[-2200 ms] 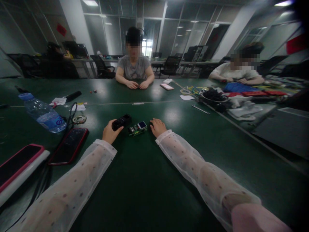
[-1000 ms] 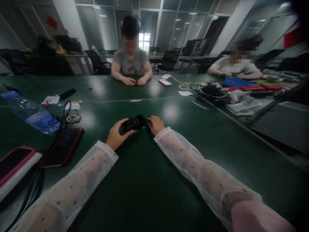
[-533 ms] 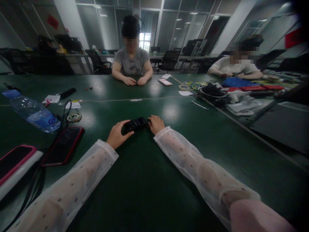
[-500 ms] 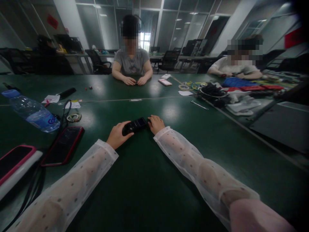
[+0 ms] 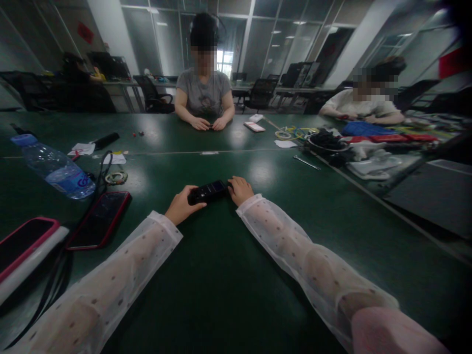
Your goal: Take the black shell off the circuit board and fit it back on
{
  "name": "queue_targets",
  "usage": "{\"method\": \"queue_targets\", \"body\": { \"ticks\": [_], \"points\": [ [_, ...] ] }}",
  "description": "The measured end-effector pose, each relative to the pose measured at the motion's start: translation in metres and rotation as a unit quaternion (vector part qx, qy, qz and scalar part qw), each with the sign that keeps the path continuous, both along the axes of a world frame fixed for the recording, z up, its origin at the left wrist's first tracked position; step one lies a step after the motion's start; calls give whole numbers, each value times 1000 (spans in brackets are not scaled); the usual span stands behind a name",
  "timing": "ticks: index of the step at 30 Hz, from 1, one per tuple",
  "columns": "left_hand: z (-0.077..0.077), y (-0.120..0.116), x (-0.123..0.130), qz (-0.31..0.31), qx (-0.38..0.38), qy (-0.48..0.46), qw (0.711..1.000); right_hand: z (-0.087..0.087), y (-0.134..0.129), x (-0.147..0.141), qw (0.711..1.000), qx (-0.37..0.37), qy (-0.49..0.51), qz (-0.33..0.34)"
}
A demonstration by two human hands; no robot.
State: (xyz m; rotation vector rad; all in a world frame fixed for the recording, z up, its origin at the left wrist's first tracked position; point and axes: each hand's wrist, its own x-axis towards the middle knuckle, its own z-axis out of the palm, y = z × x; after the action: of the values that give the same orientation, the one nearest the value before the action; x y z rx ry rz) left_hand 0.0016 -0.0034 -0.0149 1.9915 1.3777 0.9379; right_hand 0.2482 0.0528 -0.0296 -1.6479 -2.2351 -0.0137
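A black handheld device [image 5: 208, 192] with a small screen and buttons rests on the green table [image 5: 221, 280] in front of me. My left hand [image 5: 183, 204] is closed around its left end, thumb along the near side and fingers over the far side. At the opposite end is my right hand [image 5: 240, 191], its fingers bent in against the device's tip. Something small and dark shows at those fingertips, too dim to name. Both forearms wear sheer white dotted sleeves [image 5: 273, 231].
Left of me are a water bottle [image 5: 55, 164], a red-cased phone [image 5: 99, 220], a pink-cased phone [image 5: 25, 241], black cables and a bracelet [image 5: 116, 178]. A wrench [image 5: 307, 162] lies ahead right, near piled cables and a dark panel [image 5: 435, 196]. People [image 5: 204, 96] sit opposite.
The camera's view has shifted slightly, so the scene sits a little further right. Both hands and the black device keep nearly the same pose.
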Motion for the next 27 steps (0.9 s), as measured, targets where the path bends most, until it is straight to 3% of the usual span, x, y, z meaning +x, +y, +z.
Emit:
{"method": "queue_targets", "body": {
  "ticks": [4,11,27],
  "points": [
    [-3,1,-2,2,-16,-14,1000,0,0,0,1000,1,2,1],
    [-3,4,-4,49,48,46,997,1,-1,0,1000,-4,0,0],
    [-5,5,-6,35,22,29,999,-3,2,0,1000,7,2,-2]
  ]
}}
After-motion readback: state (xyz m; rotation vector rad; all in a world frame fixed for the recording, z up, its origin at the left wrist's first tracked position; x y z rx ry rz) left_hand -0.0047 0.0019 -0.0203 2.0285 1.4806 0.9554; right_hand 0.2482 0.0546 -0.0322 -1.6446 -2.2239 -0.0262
